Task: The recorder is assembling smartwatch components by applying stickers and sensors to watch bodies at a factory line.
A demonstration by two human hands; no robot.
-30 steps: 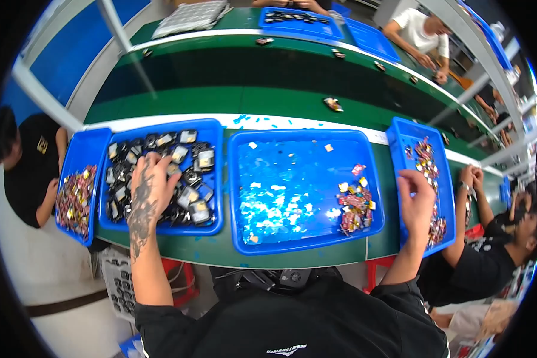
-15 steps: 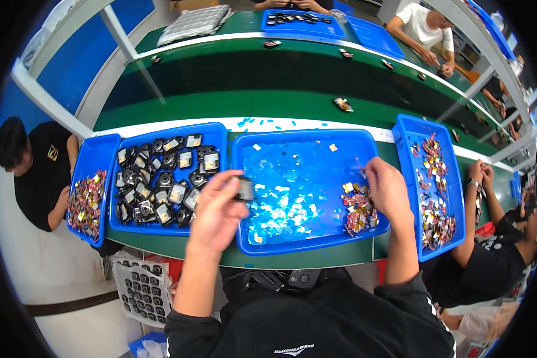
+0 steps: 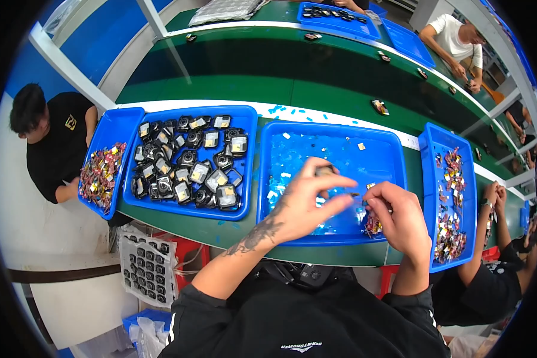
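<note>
My left hand [image 3: 310, 206] is over the middle blue tray [image 3: 334, 127], fingers curled round a black camera-like part [image 3: 324, 170] that is mostly hidden by them. Its thumb and forefinger reach toward my right hand [image 3: 401, 219], whose thumb and forefinger are pinched together. A tiny dark piece shows between the two hands; whether the right fingertips grip it is unclear. Below the right hand, a heap of small reddish and gold parts [image 3: 373, 225] is partly covered. Bits of shiny blue film [image 3: 286, 152] lie across the tray floor.
To the left, another blue tray [image 3: 185, 213] holds several black camera-like units [image 3: 198, 172]. Narrow blue trays with small reddish parts [image 3: 104, 173] [image 3: 450, 238] flank both sides. Beyond a white ledge, a green belt [image 3: 238, 77] carries scattered parts. Other people sit left, right and across.
My left hand has moved right, from beside the camera-unit tray to over the middle tray, bringing the black part close to my right hand. The whole view has shifted.
</note>
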